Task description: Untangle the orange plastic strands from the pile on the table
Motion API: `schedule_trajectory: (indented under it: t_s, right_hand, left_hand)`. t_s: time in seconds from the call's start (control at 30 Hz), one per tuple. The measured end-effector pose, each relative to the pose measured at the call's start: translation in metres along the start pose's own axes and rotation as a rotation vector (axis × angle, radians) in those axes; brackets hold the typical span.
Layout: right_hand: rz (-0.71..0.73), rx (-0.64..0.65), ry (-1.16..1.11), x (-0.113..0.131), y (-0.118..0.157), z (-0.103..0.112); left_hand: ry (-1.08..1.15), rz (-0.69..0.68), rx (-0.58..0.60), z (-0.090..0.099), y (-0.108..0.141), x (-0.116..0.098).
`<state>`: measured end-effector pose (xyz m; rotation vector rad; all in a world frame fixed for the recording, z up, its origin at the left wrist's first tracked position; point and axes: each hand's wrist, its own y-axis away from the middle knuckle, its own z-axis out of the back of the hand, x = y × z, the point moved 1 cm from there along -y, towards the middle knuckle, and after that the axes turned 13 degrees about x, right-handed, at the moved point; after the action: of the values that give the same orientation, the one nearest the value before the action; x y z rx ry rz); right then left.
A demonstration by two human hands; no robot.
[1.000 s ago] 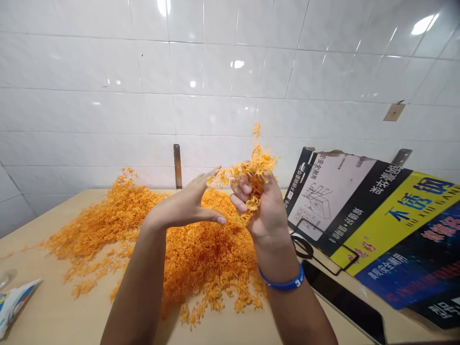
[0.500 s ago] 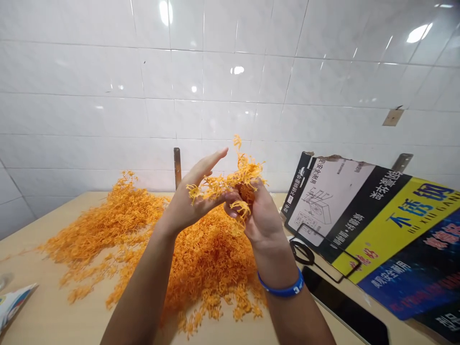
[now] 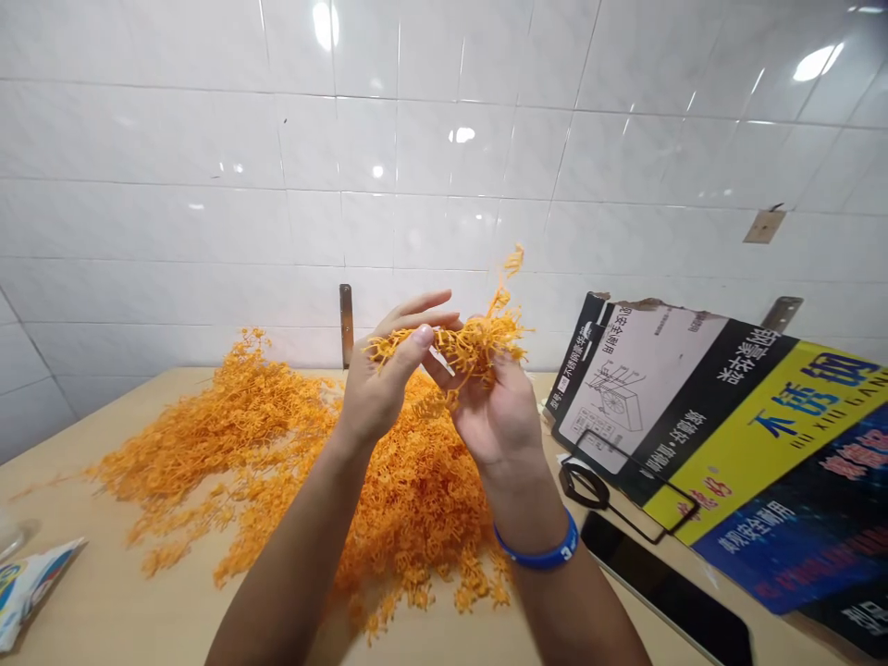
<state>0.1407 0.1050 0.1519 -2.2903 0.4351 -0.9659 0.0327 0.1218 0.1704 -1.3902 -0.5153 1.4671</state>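
My right hand [image 3: 503, 421] grips a loose clump of orange thread-like strands [image 3: 478, 347], and a few wisps stick up above it. My left hand [image 3: 378, 388] curls against the clump's left side, with strands running between thumb and fingers. Below both hands, a large spread heap of the same strands [image 3: 409, 499] covers the middle of the pale wooden table [image 3: 111, 592]. A blue wristband [image 3: 537, 552] circles my right wrist.
Printed cardboard sheets in black, yellow and blue [image 3: 728, 435] lean at the right, above a black phone [image 3: 662, 587] and a black wire frame [image 3: 589, 486]. A torn printed packet [image 3: 31, 583] lies at the lower left. White tiles with a metal bracket [image 3: 346, 324] rise behind.
My left hand has gone from flat and spread to curled against the clump. Its fingers now close around strands. My right hand stays shut on the clump, which has shifted slightly.
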Motion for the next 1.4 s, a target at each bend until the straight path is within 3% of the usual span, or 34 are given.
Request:
schedule_trajectory:
  t_s: [0.13,0.43,0.63,0.7,0.77,0.83,0.93,1.1,1.23,1.4]
  right_hand:
    - [0.022,-0.019,-0.01,-0.005,0.0,-0.003]
    - [0.133,-0.095,0.092,-0.016,0.001,-0.006]
    - [0.1,-0.007,0.162,-0.01,0.0,-0.007]
    - [0.051,0.011,0.168,-0.006,-0.002,-0.003]
    - [0.003,-0.003,0.184,-0.004,-0.005,0.002]
    - [-0.033,-0.06,0.212,-0.005,-0.007,0.007]
    - [0.007,-0.169,0.248,-0.012,-0.011,0.012]
    - [0.045,-0.216,0.262,-0.022,-0.018,0.018]
    - [0.004,-0.24,0.232,-0.025,-0.022,0.024]
    - [-0.059,-0.278,0.176,-0.022,-0.023,0.023]
  left_hand:
    - [0.103,0.076,-0.062,-0.002,0.0,0.004]
    - [0.259,0.179,0.015,-0.001,0.002,0.012]
    - [0.444,0.352,-0.169,0.015,-0.003,0.026]
    - [0.379,0.385,-0.227,0.024,-0.005,0.028]
    - [0.15,0.389,-0.241,0.033,-0.005,0.031]
    - [-0.163,0.432,-0.197,0.04,-0.004,0.035]
    - [-0.53,0.583,-0.036,0.045,0.002,0.05]
    - [-0.735,0.772,0.242,0.049,0.012,0.088]
    - [-0.686,0.745,0.369,0.046,0.012,0.098]
    - [-0.149,0.386,0.492,0.032,0.002,0.072]
